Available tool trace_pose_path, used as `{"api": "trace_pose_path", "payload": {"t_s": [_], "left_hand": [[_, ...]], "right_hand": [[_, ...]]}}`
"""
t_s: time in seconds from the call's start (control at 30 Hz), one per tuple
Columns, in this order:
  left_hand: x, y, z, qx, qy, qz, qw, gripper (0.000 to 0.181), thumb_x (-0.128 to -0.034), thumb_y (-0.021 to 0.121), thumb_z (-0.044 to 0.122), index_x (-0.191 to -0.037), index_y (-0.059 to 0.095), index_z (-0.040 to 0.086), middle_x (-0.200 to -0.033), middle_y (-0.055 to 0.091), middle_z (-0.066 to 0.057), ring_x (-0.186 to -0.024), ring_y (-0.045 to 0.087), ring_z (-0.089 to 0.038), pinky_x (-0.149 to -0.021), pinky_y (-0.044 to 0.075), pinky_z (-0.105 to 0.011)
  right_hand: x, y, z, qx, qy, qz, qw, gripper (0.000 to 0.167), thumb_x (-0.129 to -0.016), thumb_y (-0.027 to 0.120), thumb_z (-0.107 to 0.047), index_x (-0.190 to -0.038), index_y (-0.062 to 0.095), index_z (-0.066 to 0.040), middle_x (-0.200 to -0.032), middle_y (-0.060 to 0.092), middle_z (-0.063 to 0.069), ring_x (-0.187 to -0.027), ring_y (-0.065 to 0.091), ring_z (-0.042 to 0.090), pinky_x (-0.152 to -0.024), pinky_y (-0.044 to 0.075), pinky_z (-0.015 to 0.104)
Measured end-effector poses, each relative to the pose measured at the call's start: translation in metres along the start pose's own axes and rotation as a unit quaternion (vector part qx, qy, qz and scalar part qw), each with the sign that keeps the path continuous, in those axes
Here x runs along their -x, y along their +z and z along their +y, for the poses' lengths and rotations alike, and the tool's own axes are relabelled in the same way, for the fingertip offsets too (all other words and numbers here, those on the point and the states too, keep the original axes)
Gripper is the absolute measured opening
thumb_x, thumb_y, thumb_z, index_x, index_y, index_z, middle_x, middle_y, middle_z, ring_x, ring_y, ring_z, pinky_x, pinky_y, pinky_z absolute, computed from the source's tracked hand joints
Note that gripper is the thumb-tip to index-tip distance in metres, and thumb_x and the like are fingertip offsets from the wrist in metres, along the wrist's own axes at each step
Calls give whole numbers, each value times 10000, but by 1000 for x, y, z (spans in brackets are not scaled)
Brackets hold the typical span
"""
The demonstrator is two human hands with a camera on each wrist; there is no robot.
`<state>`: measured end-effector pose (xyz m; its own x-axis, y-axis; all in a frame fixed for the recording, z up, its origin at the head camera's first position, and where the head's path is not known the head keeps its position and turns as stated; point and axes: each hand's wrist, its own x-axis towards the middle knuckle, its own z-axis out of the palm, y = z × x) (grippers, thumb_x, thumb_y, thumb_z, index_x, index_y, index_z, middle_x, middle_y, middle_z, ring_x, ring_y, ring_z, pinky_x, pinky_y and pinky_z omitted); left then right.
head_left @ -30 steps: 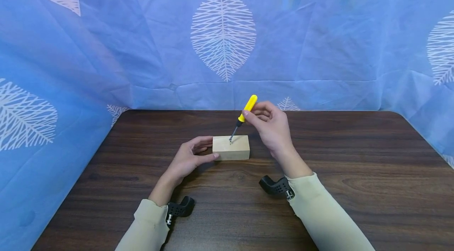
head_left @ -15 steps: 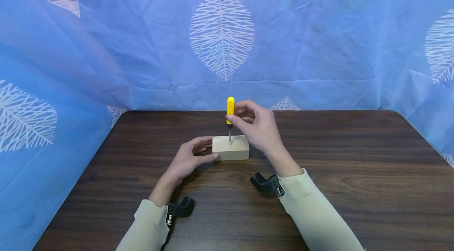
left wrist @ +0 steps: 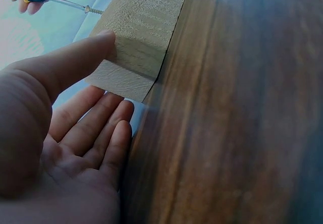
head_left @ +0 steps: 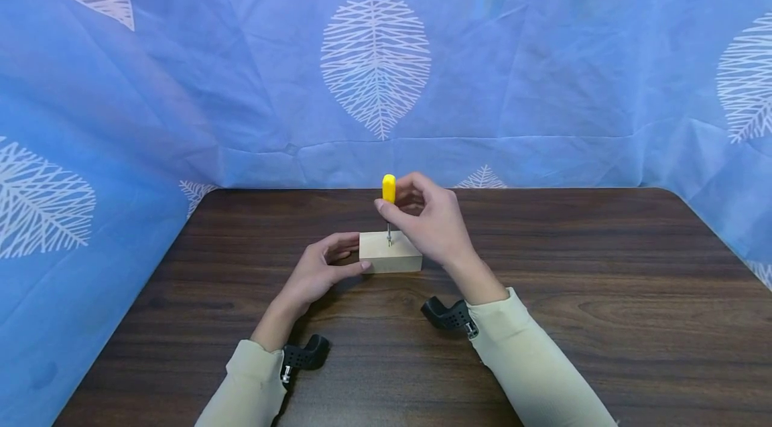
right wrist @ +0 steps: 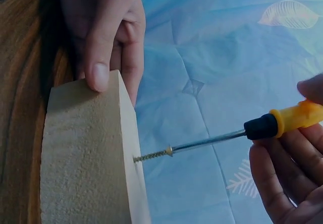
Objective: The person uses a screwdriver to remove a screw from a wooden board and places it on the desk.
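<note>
A pale wooden block (head_left: 391,262) lies on the table, a screw (right wrist: 153,156) standing in its top face with most of its thread showing. The left hand (head_left: 316,271) holds the block's left end, thumb on the near face (left wrist: 106,38) and fingers at the end and far side. In the right hand (head_left: 435,222) is a yellow screwdriver (head_left: 389,190), pinched by the handle between thumb and fingers. Its shaft (right wrist: 209,141) stands upright over the block, and the tip meets the screw head in both wrist views.
The dark wood-grain table (head_left: 579,266) runs back to a blue cloth (head_left: 259,65) printed with white leaves. A black bracket (head_left: 307,352) sits at the left wrist, another (head_left: 446,314) at the right wrist, both just above the table.
The screwdriver has gone from leaning right to upright over the screw, and the right hand has moved left and slightly down along the handle side. The left hand and block have hardly moved.
</note>
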<state>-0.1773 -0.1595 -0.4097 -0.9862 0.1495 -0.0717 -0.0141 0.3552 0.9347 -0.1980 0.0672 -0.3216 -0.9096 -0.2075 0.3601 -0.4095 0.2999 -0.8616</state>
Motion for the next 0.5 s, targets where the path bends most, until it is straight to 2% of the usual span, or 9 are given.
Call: {"api": "trace_pose_path", "payload": {"t_s": [0.27, 0.5], "left_hand": [[1, 0, 2, 7, 1, -8, 10000, 599, -937, 866, 283, -1485, 642, 192, -1512, 658, -61, -1438, 595, -303, -1249, 450, -545], [1, 0, 1, 19, 12, -42, 10000, 610, -939, 864, 293, -1495, 633, 191, -1531, 640, -64, -1448, 584, -308, -1253, 446, -542]], "right_hand": [[2, 2, -4, 375, -254, 14, 9990, 191, -978, 827, -239, -1111, 746, -130, -1064, 830, 34, -962, 793, 194, -886, 660, 445], [3, 4, -4, 537, -469, 57, 9974, 161, -989, 813, -209, -1091, 742, -107, -1030, 833, 53, -888, 795, 179, -834, 654, 416]]}}
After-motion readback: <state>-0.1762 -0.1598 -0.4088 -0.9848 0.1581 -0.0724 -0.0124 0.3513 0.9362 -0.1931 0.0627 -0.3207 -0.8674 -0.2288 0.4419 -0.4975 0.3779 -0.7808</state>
